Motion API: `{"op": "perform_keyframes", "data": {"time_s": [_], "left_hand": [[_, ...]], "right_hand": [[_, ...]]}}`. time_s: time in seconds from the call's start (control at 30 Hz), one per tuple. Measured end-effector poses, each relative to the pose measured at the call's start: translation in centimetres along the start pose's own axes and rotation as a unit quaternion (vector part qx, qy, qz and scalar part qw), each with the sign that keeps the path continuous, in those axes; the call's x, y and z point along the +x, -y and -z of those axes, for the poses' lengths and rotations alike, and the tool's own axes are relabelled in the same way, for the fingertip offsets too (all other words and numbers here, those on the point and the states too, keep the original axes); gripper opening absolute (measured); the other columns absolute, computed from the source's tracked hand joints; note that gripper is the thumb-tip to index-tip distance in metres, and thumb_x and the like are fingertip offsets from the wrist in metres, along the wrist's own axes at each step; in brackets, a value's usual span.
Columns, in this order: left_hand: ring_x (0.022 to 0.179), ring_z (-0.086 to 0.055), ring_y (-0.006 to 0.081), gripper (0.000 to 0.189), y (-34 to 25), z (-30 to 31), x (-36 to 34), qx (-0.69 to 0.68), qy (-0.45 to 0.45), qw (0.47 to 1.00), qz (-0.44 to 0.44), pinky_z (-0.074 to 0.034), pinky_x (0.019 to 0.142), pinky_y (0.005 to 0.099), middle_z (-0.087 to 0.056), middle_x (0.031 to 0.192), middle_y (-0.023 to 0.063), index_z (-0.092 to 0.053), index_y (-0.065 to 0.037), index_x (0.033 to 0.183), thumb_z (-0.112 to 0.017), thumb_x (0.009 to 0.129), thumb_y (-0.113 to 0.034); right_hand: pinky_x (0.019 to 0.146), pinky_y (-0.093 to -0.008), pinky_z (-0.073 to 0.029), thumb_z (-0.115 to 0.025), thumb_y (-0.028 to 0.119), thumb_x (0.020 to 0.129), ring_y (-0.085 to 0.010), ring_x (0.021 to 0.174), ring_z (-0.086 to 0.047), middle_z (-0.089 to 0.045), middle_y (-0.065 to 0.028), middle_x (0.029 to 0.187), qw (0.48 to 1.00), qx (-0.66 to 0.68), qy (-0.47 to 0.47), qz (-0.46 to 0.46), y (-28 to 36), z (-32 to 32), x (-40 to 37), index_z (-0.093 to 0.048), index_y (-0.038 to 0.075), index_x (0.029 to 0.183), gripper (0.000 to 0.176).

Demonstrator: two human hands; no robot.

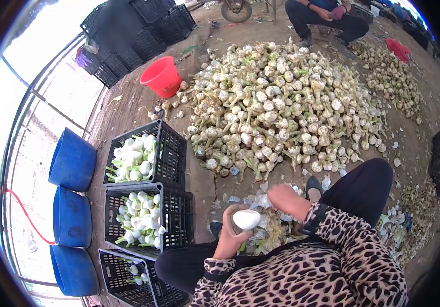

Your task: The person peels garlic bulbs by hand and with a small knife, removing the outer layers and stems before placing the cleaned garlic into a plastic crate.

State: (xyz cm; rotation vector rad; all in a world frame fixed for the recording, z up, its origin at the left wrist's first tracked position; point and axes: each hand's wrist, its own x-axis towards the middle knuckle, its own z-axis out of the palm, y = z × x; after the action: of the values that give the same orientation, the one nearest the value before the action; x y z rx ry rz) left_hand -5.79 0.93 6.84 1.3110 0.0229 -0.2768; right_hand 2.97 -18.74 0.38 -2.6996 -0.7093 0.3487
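Note:
My left hand (227,238) is wrapped round a clean white garlic bulb (246,219), with a bit of green stem showing below it. Just above and to the right, my right hand (285,199) is smeared by motion, its fingers too blurred to make out. Pale papery garlic skin (262,200) shows beside its fingertips. Under both hands, peeled skins and stalks (273,233) litter the ground between my legs. Beyond my feet rises a large heap of unpeeled garlic (281,102) with stems attached.
At left, black crates (176,217) hold cleaned white bulbs, the nearest only several. Blue tubs (71,217) line the wall side. A red bucket (161,77) stands by the heap. Another person (327,15) sits beyond it. Stacked black crates (138,36) are at back left.

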Motion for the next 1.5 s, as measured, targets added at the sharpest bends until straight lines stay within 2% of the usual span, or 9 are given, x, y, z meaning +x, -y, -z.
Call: {"op": "perform_keyframes", "data": {"time_s": [0.07,0.2,0.33,0.8,1.03,1.2,1.33,1.43,1.5], "left_hand": [[0.116,-0.047,0.0196,0.072,-0.2,0.2,0.2,0.046,-0.010,0.999,-0.001,-0.037,0.100,0.0321,-0.046,0.121,0.0112,-0.032,-0.002,0.130,-0.063,0.065,0.008],[0.115,-0.047,0.0189,0.069,0.4,0.7,0.0,0.046,-0.050,0.997,0.031,-0.039,0.098,0.0324,-0.045,0.122,0.0091,-0.034,-0.004,0.129,-0.062,0.066,0.009],[0.114,-0.047,0.0187,0.072,2.6,2.3,0.5,0.155,-0.072,0.985,-0.024,-0.038,0.098,0.0331,-0.045,0.121,0.0100,-0.034,-0.005,0.130,-0.062,0.066,0.009],[0.097,-0.054,0.0206,0.045,1.3,6.5,-2.3,-0.468,-0.207,0.854,-0.093,-0.047,0.085,0.0314,-0.051,0.118,0.0130,-0.039,-0.003,0.128,-0.052,0.085,-0.005],[0.092,-0.057,0.0225,0.046,-9.0,9.0,-9.3,-0.446,-0.209,0.822,-0.285,-0.050,0.076,0.0340,-0.057,0.110,0.0149,-0.044,0.001,0.123,-0.050,0.091,-0.031],[0.104,-0.056,0.0306,0.064,-12.3,18.5,-16.1,-0.320,-0.404,0.742,-0.429,-0.052,0.082,0.0361,-0.056,0.115,0.0199,-0.047,0.006,0.118,-0.044,0.091,-0.052],[0.089,-0.058,0.0256,0.052,-10.8,13.3,-8.5,-0.435,-0.278,0.808,-0.284,-0.052,0.078,0.0343,-0.057,0.112,0.0180,-0.045,0.006,0.122,-0.042,0.096,-0.039],[0.082,-0.057,0.0205,0.041,-6.3,5.6,-1.8,-0.405,-0.127,0.902,-0.085,-0.051,0.070,0.0320,-0.059,0.104,0.0117,-0.048,-0.001,0.121,-0.044,0.096,-0.034],[0.083,-0.057,0.0205,0.032,-3.6,1.0,1.6,-0.338,-0.255,0.906,0.019,-0.050,0.067,0.0297,-0.059,0.102,0.0096,-0.051,-0.005,0.119,-0.046,0.096,-0.027]], "right_hand": [[0.071,-0.0418,-0.051,-0.057,0.003,0.074,-0.0311,0.087,-0.064,-0.065,-0.0151,0.083,0.991,0.041,0.123,0.025,0.2,0.4,-0.5,-0.063,0.002,0.091,0.018],[0.075,-0.0394,-0.047,-0.064,0.013,0.078,-0.0331,0.084,-0.062,-0.065,-0.0134,0.084,0.865,0.502,-0.019,0.000,2.5,3.1,-0.4,-0.062,0.005,0.106,0.029],[0.075,-0.0380,-0.047,-0.064,0.012,0.078,-0.0307,0.080,-0.061,-0.063,-0.0142,0.086,0.901,0.391,-0.086,0.166,5.0,4.5,-0.7,-0.060,0.003,0.099,0.023],[0.065,-0.0337,-0.046,-0.062,0.009,0.083,-0.0182,0.070,-0.059,-0.063,-0.0095,0.077,0.935,0.342,0.089,-0.038,0.6,-3.2,0.2,-0.061,0.000,0.090,0.012],[0.068,-0.0428,-0.047,-0.064,0.011,0.078,-0.0321,0.080,-0.061,-0.063,-0.0179,0.083,0.948,0.302,0.103,0.013,-2.2,-7.1,0.7,-0.063,-0.001,0.089,0.016],[0.072,-0.0445,-0.048,-0.058,0.009,0.066,-0.0384,0.083,-0.061,-0.065,-0.0191,0.087,0.957,0.263,0.067,0.103,-6.8,-15.7,-0.4,-0.067,0.004,0.091,0.027],[0.056,-0.0476,-0.043,-0.059,0.014,0.061,-0.0387,0.060,-0.054,-0.057,-0.0232,0.067,0.905,0.211,0.301,0.215,-8.8,-24.3,-2.8,-0.063,-0.001,0.064,0.015],[0.055,-0.0483,-0.041,-0.059,0.014,0.062,-0.0389,0.057,-0.051,-0.054,-0.0236,0.064,0.921,0.192,0.256,0.221,-10.9,-22.9,-3.0,-0.059,-0.002,0.056,0.017],[0.058,-0.0487,-0.044,-0.060,0.014,0.065,-0.0386,0.061,-0.055,-0.056,-0.0221,0.064,0.973,0.143,0.177,-0.027,-9.7,-15.0,-3.0,-0.056,-0.003,0.055,0.020]]}}
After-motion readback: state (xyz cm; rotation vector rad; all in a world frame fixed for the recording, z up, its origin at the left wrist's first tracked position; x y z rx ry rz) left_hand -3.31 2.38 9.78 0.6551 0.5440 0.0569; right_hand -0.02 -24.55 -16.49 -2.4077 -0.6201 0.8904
